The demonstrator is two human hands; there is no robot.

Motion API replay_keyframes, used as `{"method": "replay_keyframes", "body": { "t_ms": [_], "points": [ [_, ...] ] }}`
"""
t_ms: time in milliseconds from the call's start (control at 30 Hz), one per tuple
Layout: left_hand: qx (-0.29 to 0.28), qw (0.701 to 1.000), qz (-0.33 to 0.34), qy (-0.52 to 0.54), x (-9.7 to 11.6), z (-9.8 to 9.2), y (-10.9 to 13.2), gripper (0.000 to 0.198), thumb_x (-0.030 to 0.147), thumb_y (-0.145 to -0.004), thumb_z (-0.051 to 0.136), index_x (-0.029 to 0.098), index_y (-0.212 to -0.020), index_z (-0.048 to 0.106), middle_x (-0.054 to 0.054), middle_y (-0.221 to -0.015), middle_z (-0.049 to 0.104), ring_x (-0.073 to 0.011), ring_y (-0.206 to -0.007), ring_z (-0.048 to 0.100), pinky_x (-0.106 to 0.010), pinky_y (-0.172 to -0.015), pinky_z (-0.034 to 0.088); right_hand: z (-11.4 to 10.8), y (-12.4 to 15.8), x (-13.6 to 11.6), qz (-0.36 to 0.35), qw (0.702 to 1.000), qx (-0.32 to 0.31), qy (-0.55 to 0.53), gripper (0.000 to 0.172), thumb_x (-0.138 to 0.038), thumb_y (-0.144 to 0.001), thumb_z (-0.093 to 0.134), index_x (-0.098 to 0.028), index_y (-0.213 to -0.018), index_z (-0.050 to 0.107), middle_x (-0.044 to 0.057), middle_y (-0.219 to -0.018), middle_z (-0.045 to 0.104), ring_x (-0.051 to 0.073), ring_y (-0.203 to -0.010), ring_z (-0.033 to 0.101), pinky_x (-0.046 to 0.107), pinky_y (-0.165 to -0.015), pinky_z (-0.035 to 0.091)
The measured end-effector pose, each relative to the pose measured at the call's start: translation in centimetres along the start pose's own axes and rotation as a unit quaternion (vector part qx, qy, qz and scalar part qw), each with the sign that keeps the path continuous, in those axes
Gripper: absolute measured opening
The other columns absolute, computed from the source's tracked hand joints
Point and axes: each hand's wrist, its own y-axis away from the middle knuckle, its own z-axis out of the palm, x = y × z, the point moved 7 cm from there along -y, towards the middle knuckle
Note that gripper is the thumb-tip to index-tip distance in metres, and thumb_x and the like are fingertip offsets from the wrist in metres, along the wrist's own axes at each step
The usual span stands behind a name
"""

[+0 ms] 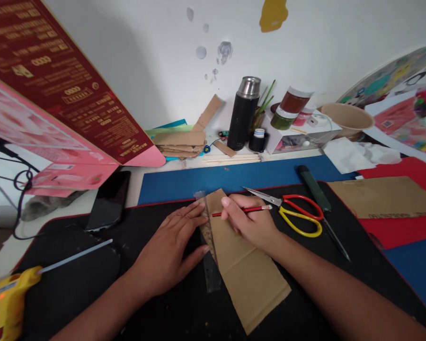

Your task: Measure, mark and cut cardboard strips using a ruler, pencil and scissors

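A piece of brown cardboard [253, 282] lies at a slant on the black mat in front of me. My left hand [172, 244] rests flat with its fingers stretched out, pressing a clear ruler [212, 273] along the cardboard's left edge. A narrower speckled strip shows under the ruler by my fingertips. Pinched in my right hand [252, 225] is a red pencil [246, 210], its tip close to the cardboard beside the ruler. Part of the ruler is hidden under my left hand.
Scissors [301, 218] and a green-handled knife-like tool [314, 189] lie right of my right hand. A yellow glue gun [12, 298] with a glue stick sits at the lower left, near a phone [109, 201]. A black flask [244, 113] stands by the wall.
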Motion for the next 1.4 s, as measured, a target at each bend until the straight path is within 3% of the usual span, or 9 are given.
{"method": "replay_keyframes", "body": {
  "t_ms": [100,233,467,767,1000,1167,1400],
  "points": [
    [0.014,1.0,-0.003,-0.012,-0.1,0.0,0.2,0.04,0.039,-0.107,0.061,0.021,-0.143,0.056,-0.016,-0.158,0.058,-0.0324,-0.15,0.051,-0.059,-0.118,0.05,-0.8,-0.2,0.4,0.025,0.997,0.049,-0.045,0.051,-0.056,-0.109,0.054,-0.022,-0.074,0.069,-0.007,-0.047,0.049,0.012,-0.042,0.047,0.027,-0.048,0.037],
    [0.044,0.998,-0.028,-0.019,-0.4,-0.3,0.3,0.038,0.04,-0.107,0.062,0.022,-0.14,0.057,-0.014,-0.15,0.064,-0.0319,-0.142,0.059,-0.057,-0.114,0.053,-1.0,-0.5,0.8,0.054,0.994,0.06,-0.08,0.054,-0.064,-0.105,0.056,-0.022,-0.074,0.068,-0.007,-0.048,0.049,0.012,-0.043,0.047,0.026,-0.049,0.038],
    [0.075,0.996,-0.038,-0.026,-0.2,-1.0,0.2,0.029,0.035,-0.108,0.06,0.023,-0.134,0.059,-0.012,-0.138,0.068,-0.0313,-0.13,0.063,-0.055,-0.109,0.055,-0.7,-0.7,1.5,0.085,0.983,0.082,-0.141,0.055,-0.069,-0.1,0.063,-0.02,-0.075,0.07,-0.006,-0.048,0.048,0.011,-0.042,0.048,0.025,-0.046,0.037],
    [0.166,0.982,-0.089,-0.033,-1.0,-2.8,0.9,0.014,0.028,-0.108,0.056,0.024,-0.119,0.063,-0.008,-0.112,0.072,-0.026,-0.102,0.071,-0.044,-0.088,0.059,-0.9,-0.5,1.7,0.109,0.965,0.152,-0.183,0.057,-0.073,-0.092,0.071,-0.019,-0.074,0.07,-0.007,-0.049,0.048,0.01,-0.041,0.047,0.022,-0.043,0.036],
    [0.187,0.98,-0.067,0.009,-0.4,-3.4,0.6,0.012,0.023,-0.107,0.054,0.022,-0.109,0.066,-0.005,-0.1,0.075,-0.0207,-0.091,0.074,-0.035,-0.082,0.061,1.1,-0.1,0.8,0.101,0.969,0.128,-0.185,0.059,-0.075,-0.093,0.069,-0.019,-0.073,0.069,-0.006,-0.047,0.047,0.01,-0.04,0.046,0.023,-0.043,0.036],
    [0.155,0.986,0.012,0.058,1.0,-3.1,0.5,0.018,0.015,-0.106,0.055,0.022,-0.115,0.07,-0.005,-0.1,0.079,-0.0197,-0.09,0.074,-0.034,-0.081,0.062,1.4,-0.1,0.7,0.096,0.968,0.122,-0.198,0.059,-0.076,-0.091,0.07,-0.019,-0.072,0.069,-0.007,-0.047,0.046,0.01,-0.039,0.044,0.024,-0.043,0.036],
    [0.047,0.994,0.1,0.018,3.0,-1.8,0.4,0.025,0.016,-0.104,0.059,0.021,-0.125,0.071,-0.009,-0.127,0.078,-0.0261,-0.119,0.071,-0.044,-0.099,0.059,0.3,-0.3,0.8,0.096,0.965,0.133,-0.204,0.059,-0.075,-0.091,0.07,-0.019,-0.073,0.069,-0.006,-0.048,0.048,0.01,-0.04,0.047,0.023,-0.045,0.036]
  ]
}}
